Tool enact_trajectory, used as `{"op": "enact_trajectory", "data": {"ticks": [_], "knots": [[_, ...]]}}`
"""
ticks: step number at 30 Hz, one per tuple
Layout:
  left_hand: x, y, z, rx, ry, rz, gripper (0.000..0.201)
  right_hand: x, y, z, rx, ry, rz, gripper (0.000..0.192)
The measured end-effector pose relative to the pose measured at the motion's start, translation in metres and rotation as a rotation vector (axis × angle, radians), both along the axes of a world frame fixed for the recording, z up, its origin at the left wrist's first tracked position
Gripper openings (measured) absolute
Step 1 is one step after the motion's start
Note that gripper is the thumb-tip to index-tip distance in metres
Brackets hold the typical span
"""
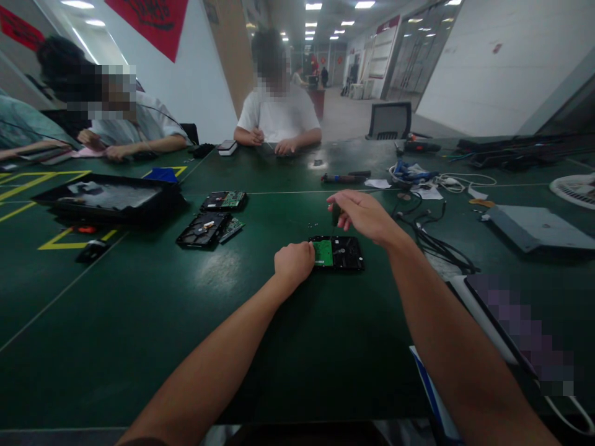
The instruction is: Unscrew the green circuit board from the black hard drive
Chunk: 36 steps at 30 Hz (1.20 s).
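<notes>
A black hard drive (344,253) with a green circuit board lies on the dark green table (232,347) in front of me. My left hand (294,262) is closed and presses against the drive's left edge. My right hand (365,215) hovers just above the drive, fingers closed on a dark screwdriver handle (335,214) that points down toward the board. The tool's tip is too thin to make out.
Two more hard drives (224,201) (204,229) lie to the left, beside a black tray (109,198). Cables (427,238) and a grey panel (534,226) lie to the right. Two other people sit across the table, one at the far left, one opposite.
</notes>
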State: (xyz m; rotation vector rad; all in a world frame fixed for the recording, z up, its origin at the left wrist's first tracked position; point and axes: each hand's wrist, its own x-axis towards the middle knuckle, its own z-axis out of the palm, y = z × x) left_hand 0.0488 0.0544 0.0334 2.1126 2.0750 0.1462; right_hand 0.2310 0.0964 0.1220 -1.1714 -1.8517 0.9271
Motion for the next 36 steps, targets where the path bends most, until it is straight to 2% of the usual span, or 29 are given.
{"op": "enact_trajectory", "data": {"ticks": [2,6,9,17,23,27,36], "knots": [[0.0001,0.0002,0.0000,-0.003,0.001,0.001,0.058,0.0010,0.0011,-0.0007,-0.016,0.012,-0.012,0.033],[0.0003,0.0003,0.0009,-0.017,0.003,0.006,0.058,0.0033,0.0008,0.0009,0.076,-0.097,-0.080,0.028],[0.0006,0.0005,0.0015,-0.027,0.004,0.006,0.059,0.0026,-0.0006,0.0021,0.081,-0.083,-0.127,0.025],[0.0012,-0.0012,0.0043,-0.033,0.016,0.006,0.060,-0.0001,0.0015,-0.0013,-0.024,0.067,-0.037,0.030],[0.0008,-0.0011,0.0045,-0.047,-0.007,0.008,0.058,0.0054,0.0019,-0.0006,0.049,-0.043,-0.076,0.028],[0.0006,0.0000,0.0037,-0.038,-0.003,0.005,0.059,0.0049,0.0005,0.0001,0.034,-0.035,-0.103,0.028],[0.0002,0.0008,0.0014,-0.016,0.001,-0.002,0.059,0.0008,-0.0003,0.0011,-0.047,0.044,-0.003,0.032]]}}
